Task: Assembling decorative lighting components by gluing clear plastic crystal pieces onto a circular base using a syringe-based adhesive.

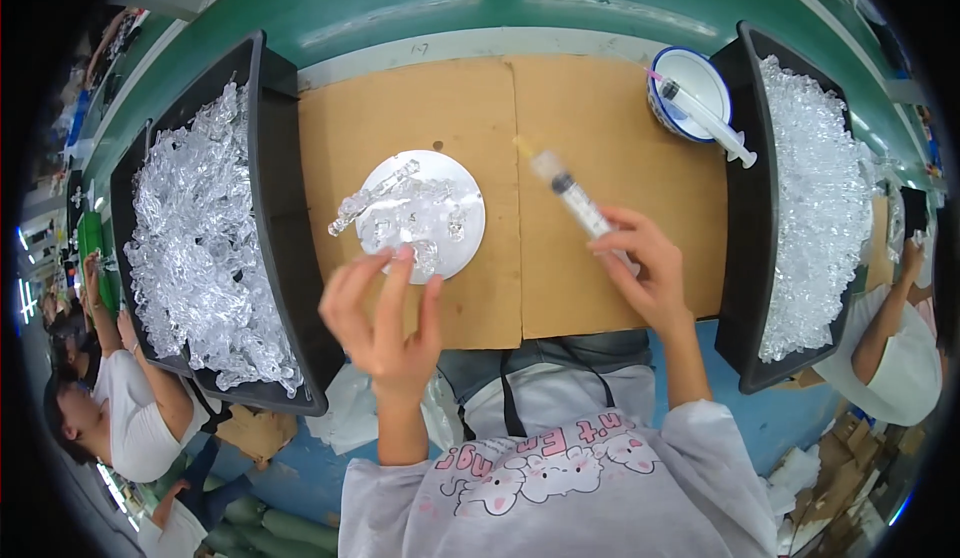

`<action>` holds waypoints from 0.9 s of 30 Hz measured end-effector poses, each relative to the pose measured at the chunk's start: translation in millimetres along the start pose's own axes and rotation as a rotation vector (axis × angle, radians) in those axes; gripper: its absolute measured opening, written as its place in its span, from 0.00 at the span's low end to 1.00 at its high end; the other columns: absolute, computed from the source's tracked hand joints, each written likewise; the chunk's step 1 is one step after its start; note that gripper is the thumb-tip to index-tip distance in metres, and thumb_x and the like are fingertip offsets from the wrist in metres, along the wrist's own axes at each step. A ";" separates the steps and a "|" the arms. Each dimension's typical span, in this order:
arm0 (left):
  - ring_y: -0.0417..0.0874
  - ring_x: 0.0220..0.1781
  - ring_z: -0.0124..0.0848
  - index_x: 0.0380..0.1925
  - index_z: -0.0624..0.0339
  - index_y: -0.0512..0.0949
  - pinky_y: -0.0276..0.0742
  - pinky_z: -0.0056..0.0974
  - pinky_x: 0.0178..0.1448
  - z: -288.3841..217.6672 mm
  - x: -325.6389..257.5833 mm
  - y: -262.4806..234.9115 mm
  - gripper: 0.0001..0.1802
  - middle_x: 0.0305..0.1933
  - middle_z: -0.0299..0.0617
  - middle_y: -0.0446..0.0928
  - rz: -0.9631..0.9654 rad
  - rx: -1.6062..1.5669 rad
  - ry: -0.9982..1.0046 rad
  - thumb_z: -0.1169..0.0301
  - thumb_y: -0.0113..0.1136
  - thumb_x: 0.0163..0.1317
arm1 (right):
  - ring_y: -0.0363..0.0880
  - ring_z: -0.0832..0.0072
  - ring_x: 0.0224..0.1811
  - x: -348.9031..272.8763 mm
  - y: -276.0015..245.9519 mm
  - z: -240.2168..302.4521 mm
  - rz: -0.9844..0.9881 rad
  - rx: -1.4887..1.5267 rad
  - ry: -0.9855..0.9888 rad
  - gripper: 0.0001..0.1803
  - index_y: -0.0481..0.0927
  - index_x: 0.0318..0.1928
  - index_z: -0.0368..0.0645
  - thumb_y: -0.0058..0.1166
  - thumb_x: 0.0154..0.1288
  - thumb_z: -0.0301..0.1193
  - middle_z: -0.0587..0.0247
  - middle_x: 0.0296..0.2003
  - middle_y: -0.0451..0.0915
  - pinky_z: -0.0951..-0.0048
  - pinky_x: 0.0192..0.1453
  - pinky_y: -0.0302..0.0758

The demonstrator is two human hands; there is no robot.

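My right hand point(648, 266) is wrapped round a syringe point(583, 206), which points up and left with its pale yellow tip away from me. My left hand point(385, 308) is open, fingers spread, over the near left edge of a round white plate point(466, 180). On the plate lie several clear plastic pieces. One long knobbly clear piece point(375, 198) slants across its left rim. The left fingertips are close to the nearest clear pieces; whether they touch is hard to tell.
Brown cardboard point(570, 298) covers the tabletop. On the left stands a black bin point(275, 178) heaped with clear plastic pieces, on the right another black bin point(742, 218). At the back right, a blue-rimmed white bowl point(690, 61) holds a second syringe point(705, 118). Other people sit at both sides.
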State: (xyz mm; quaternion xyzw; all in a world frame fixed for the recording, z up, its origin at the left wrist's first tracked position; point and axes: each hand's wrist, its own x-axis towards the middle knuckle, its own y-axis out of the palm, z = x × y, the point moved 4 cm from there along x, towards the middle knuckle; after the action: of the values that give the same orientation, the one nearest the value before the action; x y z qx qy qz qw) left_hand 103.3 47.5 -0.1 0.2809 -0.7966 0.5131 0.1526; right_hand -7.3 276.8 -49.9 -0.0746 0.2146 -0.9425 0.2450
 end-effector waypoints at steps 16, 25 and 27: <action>0.58 0.68 0.51 0.32 0.47 0.85 0.58 0.47 0.66 -2.8 67.8 20.9 0.14 0.60 0.42 0.71 0.273 0.359 0.208 0.67 0.71 0.40 | 0.79 0.63 0.45 23.1 24.8 -9.1 0.223 0.235 -0.069 0.08 0.77 0.30 0.41 0.51 0.48 0.17 0.52 0.47 0.78 0.69 0.46 0.76; 0.60 0.67 0.52 0.33 0.44 0.86 0.61 0.44 0.66 0.7 64.6 23.7 0.15 0.58 0.42 0.73 0.269 0.390 0.185 0.68 0.71 0.39 | 0.80 0.65 0.40 22.5 28.0 -12.8 0.203 0.188 -0.135 0.11 0.77 0.27 0.41 0.53 0.40 0.15 0.52 0.44 0.78 0.72 0.39 0.77; 0.61 0.67 0.52 0.32 0.44 0.86 0.61 0.45 0.66 0.1 65.6 21.5 0.15 0.58 0.42 0.73 0.268 0.386 0.185 0.68 0.71 0.39 | 0.80 0.65 0.38 23.5 28.5 -10.4 0.195 0.184 -0.141 0.12 0.76 0.27 0.42 0.53 0.39 0.14 0.52 0.43 0.78 0.72 0.37 0.77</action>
State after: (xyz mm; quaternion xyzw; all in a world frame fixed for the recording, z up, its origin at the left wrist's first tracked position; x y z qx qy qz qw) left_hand 38.1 35.0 19.0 0.1486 -0.6966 0.6949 0.0992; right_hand -18.1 246.6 -71.0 -0.0970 0.1160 -0.9223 0.3556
